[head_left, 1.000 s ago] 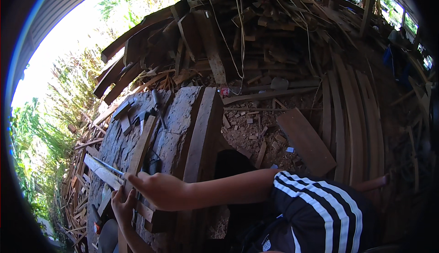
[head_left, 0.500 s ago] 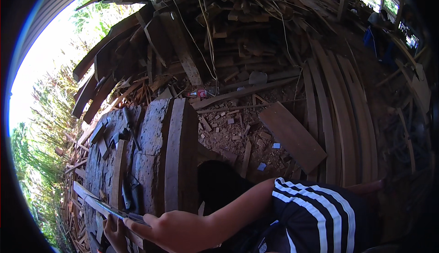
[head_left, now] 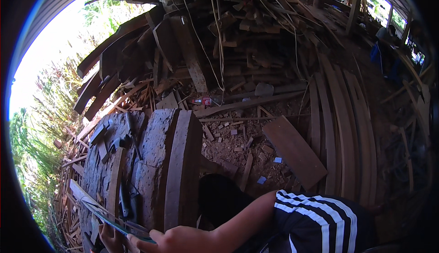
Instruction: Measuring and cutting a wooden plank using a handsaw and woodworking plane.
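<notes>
At the lower left, my right hand (head_left: 171, 240) is closed on the near end of a long narrow strip (head_left: 91, 206). The strip is pale at its far end and blue-green along one edge nearer my fingers. It slants over the workbench; its exact kind cannot be made out. My left hand (head_left: 111, 237), with fingers bent, is against the strip from below, partly cut off by the picture's lower edge. Beyond the strip, on the rough thick timber bench (head_left: 155, 152), lie a dark-handled tool (head_left: 132, 127), small dark blocks (head_left: 98, 135) and a wooden slat (head_left: 115, 175).
A squared beam (head_left: 183, 175) forms the bench's right side. Wood chips (head_left: 228, 138) cover the ground beside a flat board (head_left: 295, 150). Long planks (head_left: 343, 129) lie to the right. Stacked timber (head_left: 247, 42) rises behind, with hanging cords (head_left: 219, 38). A person (head_left: 386, 35) is far right.
The view has tilted, so the bench and woodpile sit lower in the picture. The strip and both hands have shifted slightly down, and more of the strip's blue-green edge shows.
</notes>
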The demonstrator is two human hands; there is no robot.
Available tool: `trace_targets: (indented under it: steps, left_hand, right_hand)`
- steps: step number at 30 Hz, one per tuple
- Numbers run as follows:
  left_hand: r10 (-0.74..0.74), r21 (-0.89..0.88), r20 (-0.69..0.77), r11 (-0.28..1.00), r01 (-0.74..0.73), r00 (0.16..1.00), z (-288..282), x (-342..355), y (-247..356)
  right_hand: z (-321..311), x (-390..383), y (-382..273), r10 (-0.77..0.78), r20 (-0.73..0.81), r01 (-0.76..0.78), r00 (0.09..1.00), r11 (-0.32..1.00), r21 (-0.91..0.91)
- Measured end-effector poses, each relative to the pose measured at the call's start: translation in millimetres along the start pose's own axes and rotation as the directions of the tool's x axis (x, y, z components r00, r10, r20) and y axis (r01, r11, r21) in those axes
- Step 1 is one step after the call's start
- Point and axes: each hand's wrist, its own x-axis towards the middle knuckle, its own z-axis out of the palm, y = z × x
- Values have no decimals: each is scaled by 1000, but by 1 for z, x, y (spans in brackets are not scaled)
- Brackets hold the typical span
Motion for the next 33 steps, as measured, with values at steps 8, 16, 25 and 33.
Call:
trace_targets:
  steps: [8, 16, 25, 33]
  left_hand:
    - [139, 123, -2, 983, -138, 990, 1, 59, 68]
    - [32, 139, -18, 990, -30, 999, 32, 24, 72]
    - [17, 241, -68, 970, 0, 998, -10, 27, 108]
    - [-52, 214, -321, 969, 126, 946, -29, -4, 160]
  right_hand:
    - [73, 66, 38, -194, 49, 194, 980, 981, 6]
    - [78, 62, 46, -168, 99, 150, 981, 975, 166]
    - [48, 78, 61, -213, 271, 204, 939, 977, 61]
    - [59, 62, 36, -135, 120, 121, 984, 986, 119]
